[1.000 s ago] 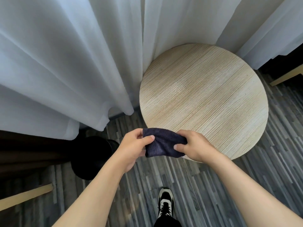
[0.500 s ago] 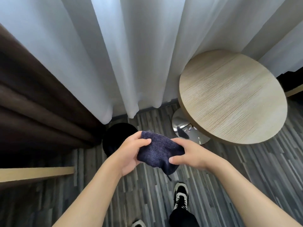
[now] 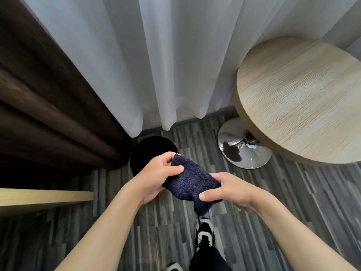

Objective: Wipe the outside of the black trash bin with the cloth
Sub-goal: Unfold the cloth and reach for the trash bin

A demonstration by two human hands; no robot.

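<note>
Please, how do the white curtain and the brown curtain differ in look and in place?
The white curtain is thin and lets light through; the brown curtain is thick and dark. The white curtain hangs in the middle, behind the round table; the brown curtain hangs to its left, beside the black trash bin. Both fall in long folds and end near the floor.

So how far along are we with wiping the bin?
Barely begun. Done: the dark cloth is picked up, gripped between the left hand and the right hand. In hand: both hands hold it bunched above the floor, in front of the black trash bin that stands by the curtains. Left: the cloth does not touch the bin, so all of the outside wiping remains.
</note>
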